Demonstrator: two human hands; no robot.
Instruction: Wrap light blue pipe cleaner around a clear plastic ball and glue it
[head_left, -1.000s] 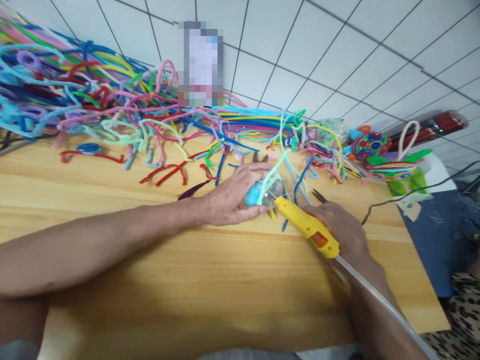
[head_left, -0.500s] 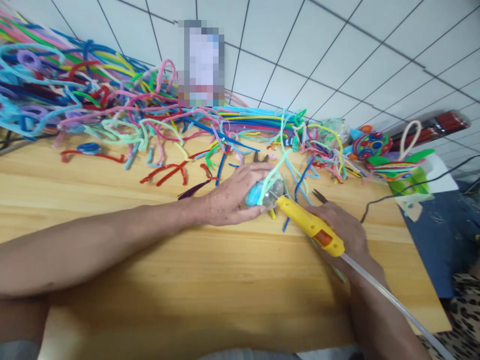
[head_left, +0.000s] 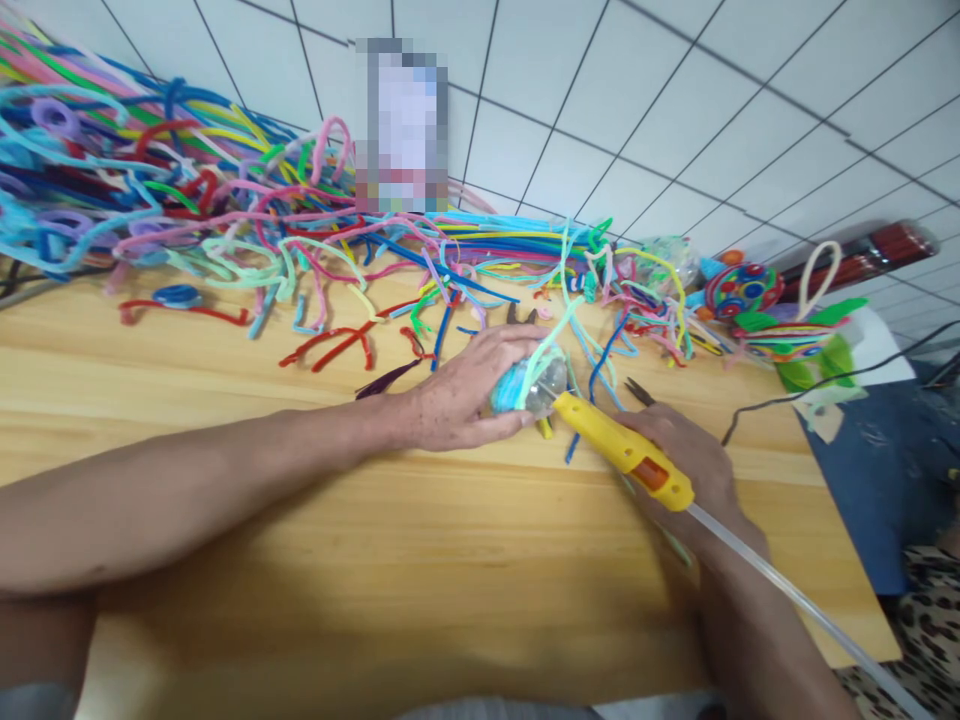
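Observation:
My left hand (head_left: 469, 395) is closed around a rounded clear plastic piece (head_left: 551, 382), partly wrapped in light blue pipe cleaner. A mint green pipe cleaner (head_left: 546, 350) runs across its surface and sticks up past my fingers. In my right hand (head_left: 694, 455) is a yellow hot glue gun (head_left: 619, 445), its nozzle pointing at the clear part and close against it. A long clear glue stick (head_left: 787, 590) trails from the gun's back end. Dark pointed tips (head_left: 639, 392) of a tool show beside my right hand; whether I hold it too is unclear.
Tangled pipe cleaners (head_left: 247, 190) cover the table's back and left. A purple tassel (head_left: 388, 380) and red pipe cleaner pieces (head_left: 341, 345) lie near my left wrist. At the back right are a colourful patterned ornament (head_left: 744, 290) and a black cord (head_left: 817, 385).
My right hand and the rear of the glue gun have shifted very slightly. The left hand and the wrapped piece stay in place.

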